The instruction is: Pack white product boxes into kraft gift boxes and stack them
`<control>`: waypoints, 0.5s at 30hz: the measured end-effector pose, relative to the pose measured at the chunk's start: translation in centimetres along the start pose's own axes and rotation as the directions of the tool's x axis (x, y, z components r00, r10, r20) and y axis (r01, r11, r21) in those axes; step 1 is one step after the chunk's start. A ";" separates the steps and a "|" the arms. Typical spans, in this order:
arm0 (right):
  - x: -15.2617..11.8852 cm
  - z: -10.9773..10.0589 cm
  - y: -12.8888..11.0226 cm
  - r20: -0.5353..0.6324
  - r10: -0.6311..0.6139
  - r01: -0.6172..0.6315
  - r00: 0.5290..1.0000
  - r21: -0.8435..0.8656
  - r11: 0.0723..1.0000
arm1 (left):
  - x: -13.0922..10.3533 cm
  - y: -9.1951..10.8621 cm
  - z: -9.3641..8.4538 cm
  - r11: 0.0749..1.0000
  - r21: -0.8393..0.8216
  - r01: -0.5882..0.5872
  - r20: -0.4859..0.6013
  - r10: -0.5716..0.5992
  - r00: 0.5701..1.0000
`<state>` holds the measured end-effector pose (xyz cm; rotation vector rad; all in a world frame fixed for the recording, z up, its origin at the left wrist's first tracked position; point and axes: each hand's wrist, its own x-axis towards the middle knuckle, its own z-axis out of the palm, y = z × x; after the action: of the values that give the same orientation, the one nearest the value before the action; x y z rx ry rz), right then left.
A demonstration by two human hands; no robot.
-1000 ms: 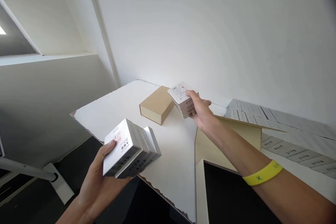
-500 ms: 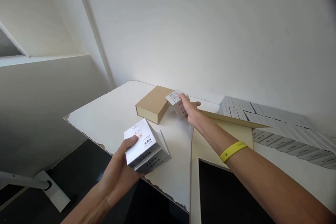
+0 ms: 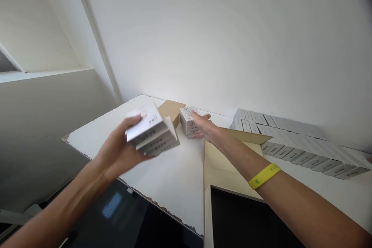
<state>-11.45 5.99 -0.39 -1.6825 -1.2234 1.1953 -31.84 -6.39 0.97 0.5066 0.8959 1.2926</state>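
The left hand [image 3: 122,151] is holding a tilted stack of white boxes [image 3: 154,128] above the table [image 3: 168,186], its thumb pressing the top and its fingers supporting from below. The right hand [image 3: 205,127] is gripping a second stack [image 3: 188,119] just beside the brown box [image 3: 171,107], thumb on top, fingers closing around the sides; whether the lowest box is touching the table, one cannot tell. Judging by the layout, rows of white boxes [image 3: 302,139] are already lining the wall [image 3: 203,38] on the right, while neither held stack is yet standing free. A cream case [image 3: 221,159] is lying open near the rows. Dark characters are marking the boxes but are too small or blurred to read; a yellow wristband [image 3: 264,176] is showing a green K-like mark.
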 end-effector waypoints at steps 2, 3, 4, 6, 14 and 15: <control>-1.6 -0.9 -0.5 0.042 -0.034 0.038 0.999 -0.077 0.996 | 2.3 2.5 2.0 0.995 0.095 -0.035 0.117 0.024 0.993; -2.6 -1.6 -0.7 0.067 -0.070 0.077 0.995 -0.112 0.991 | 3.6 3.6 3.0 0.988 0.142 -0.054 0.162 0.031 0.986; -3.8 -2.4 -0.8 0.091 -0.114 0.126 0.989 -0.138 0.982 | 5.0 4.6 4.0 0.981 0.187 -0.060 0.182 0.025 0.983; -6.2 -4.4 -0.6 0.115 -0.203 0.221 0.972 -0.175 0.959 | 7.7 5.9 5.8 0.955 0.294 -0.029 0.151 -0.016 0.988; -12.9 -13.2 5.3 0.012 -0.136 0.135 0.991 0.042 0.990 | 15.6 5.0 11.0 0.836 0.529 0.145 0.020 -0.183 0.983; -13.1 -14.2 6.2 -0.036 -0.122 0.126 0.992 0.133 0.983 | 16.1 4.7 11.4 0.822 0.545 0.163 0.017 -0.205 0.979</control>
<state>2.26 -8.75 1.70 -1.4966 -1.1855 1.1493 -25.21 11.96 6.69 0.8833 1.2233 0.8225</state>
